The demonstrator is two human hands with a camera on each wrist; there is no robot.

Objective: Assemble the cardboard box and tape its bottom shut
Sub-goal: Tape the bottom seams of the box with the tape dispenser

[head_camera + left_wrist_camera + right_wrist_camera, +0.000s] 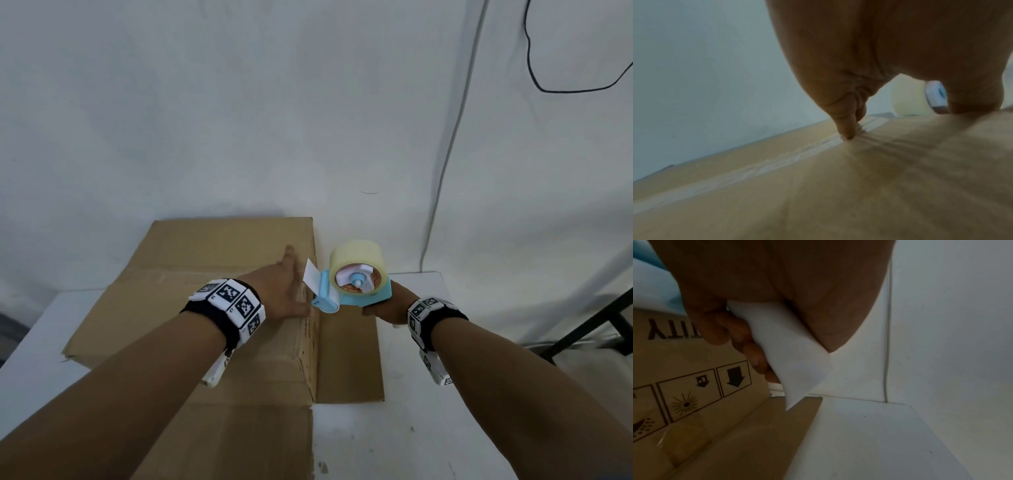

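A brown cardboard box (191, 260) stands on the white table, its closed bottom flaps facing up and a tape strip (789, 160) along the centre seam. My left hand (286, 286) lies flat on the box top near its right edge, fingers straight, fingertips (847, 133) pressing the tape. My right hand (385, 306) grips the white handle (789, 350) of a blue tape dispenser (356, 291) with a pale yellow tape roll (358, 255). The dispenser's front end sits at the box's right top edge. The box side (686, 386) carries printed handling symbols.
An open box flap (349, 356) lies flat on the white table (428, 428) under the dispenser. A white wall stands close behind, with a grey conduit (448, 150) and a black cable (534, 72). A black metal frame (596, 325) is at the right.
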